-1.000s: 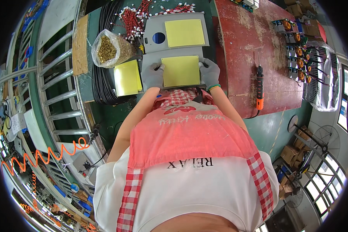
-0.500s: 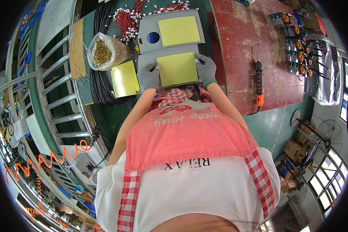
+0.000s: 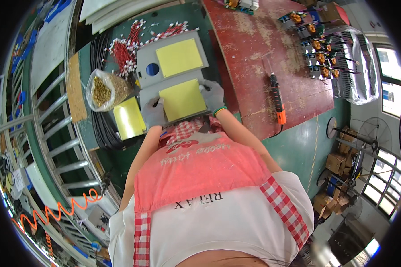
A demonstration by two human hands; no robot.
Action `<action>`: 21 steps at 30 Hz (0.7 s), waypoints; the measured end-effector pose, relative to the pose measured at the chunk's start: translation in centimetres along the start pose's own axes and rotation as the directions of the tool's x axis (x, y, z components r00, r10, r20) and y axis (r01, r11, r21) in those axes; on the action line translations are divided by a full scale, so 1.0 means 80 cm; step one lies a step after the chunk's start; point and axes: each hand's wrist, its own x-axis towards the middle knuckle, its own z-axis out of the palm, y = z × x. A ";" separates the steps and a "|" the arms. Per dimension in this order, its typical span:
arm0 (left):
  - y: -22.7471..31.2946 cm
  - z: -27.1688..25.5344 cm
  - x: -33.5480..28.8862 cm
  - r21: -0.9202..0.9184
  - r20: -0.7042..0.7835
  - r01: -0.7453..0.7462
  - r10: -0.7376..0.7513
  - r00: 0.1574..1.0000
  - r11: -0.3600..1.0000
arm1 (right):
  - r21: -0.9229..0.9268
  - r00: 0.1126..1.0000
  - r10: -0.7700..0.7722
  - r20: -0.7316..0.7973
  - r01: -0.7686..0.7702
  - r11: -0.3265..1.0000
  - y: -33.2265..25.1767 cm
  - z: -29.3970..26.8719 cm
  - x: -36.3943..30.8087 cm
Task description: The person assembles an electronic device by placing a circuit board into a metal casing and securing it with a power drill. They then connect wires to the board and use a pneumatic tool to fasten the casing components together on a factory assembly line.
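A grey metal plate (image 3: 173, 84) with a yellow square sheet (image 3: 182, 99) stuck on it lies at the near edge of the green bench. My left hand (image 3: 153, 113), in a grey glove, grips the plate's left edge. My right hand (image 3: 213, 95), also gloved, holds its right edge. Just beyond lies a second grey plate (image 3: 143, 62) with a yellow square (image 3: 179, 57) and a round blue hole (image 3: 152, 69). My pink apron hides the bench edge below my hands.
A loose yellow sheet (image 3: 129, 118) lies left of my left hand. A clear bag of brass parts (image 3: 101, 91) and a heap of red-and-white wires (image 3: 129, 44) sit further left. An orange-handled electric screwdriver (image 3: 276, 100) and coil parts (image 3: 316, 44) rest on the red tabletop (image 3: 254, 53).
Both hands and the near plate look shifted slightly toward my body; the grip on its two edges is unchanged.
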 end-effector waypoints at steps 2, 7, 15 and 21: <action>0.002 0.000 0.001 -0.010 -0.001 -0.016 0.016 1.000 1.000 | 0.027 1.000 -0.012 0.001 0.012 1.000 0.005 0.000 0.001; -0.030 0.004 0.017 -0.137 -0.020 0.006 -0.008 1.000 0.990 | 0.265 0.985 0.116 0.130 -0.147 0.953 0.022 -0.026 0.015; -0.022 -0.039 0.022 -0.573 0.218 0.306 -0.218 0.951 0.761 | 0.181 0.907 0.141 -0.397 -0.073 0.981 0.085 -0.327 0.110; 0.026 -0.082 0.013 -0.569 0.192 0.280 -0.206 0.960 0.773 | -0.151 0.392 -0.058 -0.918 -0.209 0.966 0.109 -0.610 0.205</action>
